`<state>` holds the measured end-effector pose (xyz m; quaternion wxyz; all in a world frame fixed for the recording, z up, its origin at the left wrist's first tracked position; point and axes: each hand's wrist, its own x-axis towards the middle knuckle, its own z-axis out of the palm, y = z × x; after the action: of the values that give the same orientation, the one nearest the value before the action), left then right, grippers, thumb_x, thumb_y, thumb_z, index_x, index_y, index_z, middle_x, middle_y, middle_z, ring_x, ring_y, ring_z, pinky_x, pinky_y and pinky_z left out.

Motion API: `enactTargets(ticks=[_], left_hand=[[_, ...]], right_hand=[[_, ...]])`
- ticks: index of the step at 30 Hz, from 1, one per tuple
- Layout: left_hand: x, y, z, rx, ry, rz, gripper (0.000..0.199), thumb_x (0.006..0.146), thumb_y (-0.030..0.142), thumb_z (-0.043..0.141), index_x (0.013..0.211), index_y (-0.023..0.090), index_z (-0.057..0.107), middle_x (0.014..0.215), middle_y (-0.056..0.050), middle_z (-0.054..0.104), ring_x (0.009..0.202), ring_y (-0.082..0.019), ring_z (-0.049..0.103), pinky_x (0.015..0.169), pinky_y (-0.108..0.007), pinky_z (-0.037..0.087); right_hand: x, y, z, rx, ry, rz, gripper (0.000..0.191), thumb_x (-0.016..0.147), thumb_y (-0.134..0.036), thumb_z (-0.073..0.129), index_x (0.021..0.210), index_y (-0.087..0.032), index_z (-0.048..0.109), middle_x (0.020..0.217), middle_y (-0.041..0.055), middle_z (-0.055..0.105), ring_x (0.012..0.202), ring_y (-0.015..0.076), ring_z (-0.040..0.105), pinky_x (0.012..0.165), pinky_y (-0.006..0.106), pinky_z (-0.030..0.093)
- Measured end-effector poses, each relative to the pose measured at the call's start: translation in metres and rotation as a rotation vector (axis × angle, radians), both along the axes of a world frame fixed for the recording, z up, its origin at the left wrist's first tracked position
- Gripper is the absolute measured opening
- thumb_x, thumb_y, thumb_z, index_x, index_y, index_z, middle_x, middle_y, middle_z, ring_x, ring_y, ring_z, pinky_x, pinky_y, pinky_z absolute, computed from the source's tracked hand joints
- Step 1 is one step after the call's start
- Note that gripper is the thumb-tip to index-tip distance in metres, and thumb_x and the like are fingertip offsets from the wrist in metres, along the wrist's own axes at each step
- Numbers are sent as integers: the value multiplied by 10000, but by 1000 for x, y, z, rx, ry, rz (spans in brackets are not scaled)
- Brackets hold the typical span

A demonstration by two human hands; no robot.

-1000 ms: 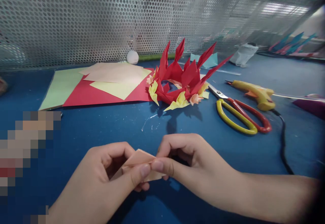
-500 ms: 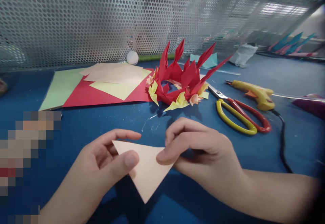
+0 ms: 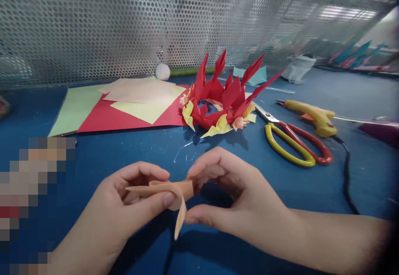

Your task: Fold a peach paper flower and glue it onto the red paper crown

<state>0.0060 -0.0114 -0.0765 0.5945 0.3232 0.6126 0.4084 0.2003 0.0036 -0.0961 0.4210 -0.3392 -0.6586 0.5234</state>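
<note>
Rising behind: grey perforated metal screen (image 3: pixel 124 25). Below, scuffed blue tabletop (image 3: pixel 124 146) with a spiky red paper crown (image 3: pixel 233 94), red-and-yellow-handled scissors (image 3: pixel 284 126) and yellow glue gun (image 3: pixel 314 112) to its right. In front of the crown, left hand (image 3: pixel 121 208) pinches a folded peach paper (image 3: pixel 186 189); right hand (image 3: pixel 255 196) curves loosely round its end, can't tell if it's gripping.

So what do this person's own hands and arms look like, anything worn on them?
The left hand and right hand are ungloved, with no rings, watch or bracelet showing. No sleeves, cables or markings are visible on the arms in view.
</note>
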Motion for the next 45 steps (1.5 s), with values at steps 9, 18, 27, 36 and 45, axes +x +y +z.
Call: enactTargets(ticks=[9, 18, 27, 36, 45], left_hand=[[10, -1, 5, 81, -52, 59, 165, 487, 155, 841, 486, 289, 745, 573, 105, 808, 571, -79, 764, 576, -61, 532], [1, -2, 0, 65, 15, -74, 77, 557, 249, 869, 561, 288, 803, 674, 25, 857, 693, -151, 815, 670, -111, 586], [-12, 8, -12, 49, -111, -198, 85, 655, 248, 929, 685, 281, 856, 651, 37, 845, 593, -105, 765, 591, -87, 579], [-8, 7, -3, -15, -70, -228, 104, 639, 325, 912, 635, 276, 820, 627, 44, 827, 615, -122, 761, 581, -111, 569], [-2, 4, 7, -36, 92, -161, 70, 563, 318, 848, 564, 268, 798, 541, 50, 776, 537, -95, 654, 546, -132, 491]], right_hand=[[-2, -2, -1, 159, -72, -80, 219, 836, -75, 749, 964, -247, 704, 883, -48, 786, 761, 87, 748, 734, 133, 585], [-4, -4, 0, 139, 6, -164, 209, 806, -73, 753, 834, -250, 646, 767, -49, 746, 681, 95, 723, 662, 160, 590], [4, -3, 6, 588, -173, -109, 177, 868, -7, 728, 817, -175, 753, 1098, 71, 753, 887, 89, 751, 872, 108, 572], [8, 8, -6, 541, -186, 67, 140, 961, -205, 724, 843, -177, 793, 1128, 73, 693, 699, 72, 671, 741, 183, 630], [9, 12, -6, 417, -137, 191, 198, 981, -132, 675, 799, -156, 749, 1045, 70, 700, 828, 110, 745, 812, 202, 631]])
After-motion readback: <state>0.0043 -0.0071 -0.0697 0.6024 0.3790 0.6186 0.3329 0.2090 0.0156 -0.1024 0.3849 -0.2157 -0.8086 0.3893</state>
